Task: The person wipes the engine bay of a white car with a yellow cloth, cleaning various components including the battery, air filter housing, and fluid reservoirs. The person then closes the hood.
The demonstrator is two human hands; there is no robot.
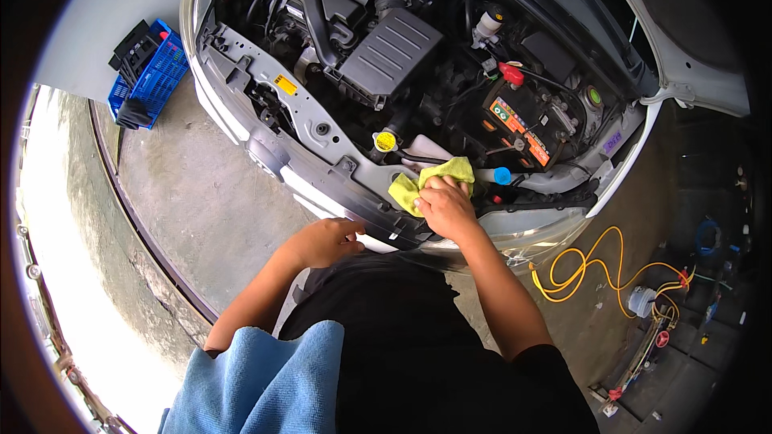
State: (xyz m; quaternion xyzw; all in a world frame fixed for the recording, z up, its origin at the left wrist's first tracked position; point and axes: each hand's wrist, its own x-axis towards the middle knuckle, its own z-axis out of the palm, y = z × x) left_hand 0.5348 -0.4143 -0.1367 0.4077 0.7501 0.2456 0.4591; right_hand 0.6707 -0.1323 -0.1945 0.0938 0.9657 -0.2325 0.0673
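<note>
My right hand (447,207) is closed on a crumpled yellow-green cloth (451,169) and presses it against the front edge of the engine bay. Beside the cloth, to its right, is a blue round cap (503,176) on a pale filler neck. A yellow cap (385,141) sits just beyond, to the left. My left hand (326,243) is by the front bumper (310,191), with nothing seen in it. Its fingers are loosely bent and apart from the thumb; whether they touch the bumper I cannot tell.
The car battery (515,124) with a red terminal cover is at the right of the bay, the black air filter box (390,52) mid-bay. A blue crate (161,72) stands on the floor at left. Yellow hose (575,273) coils at right. A blue towel (265,378) hangs near my left arm.
</note>
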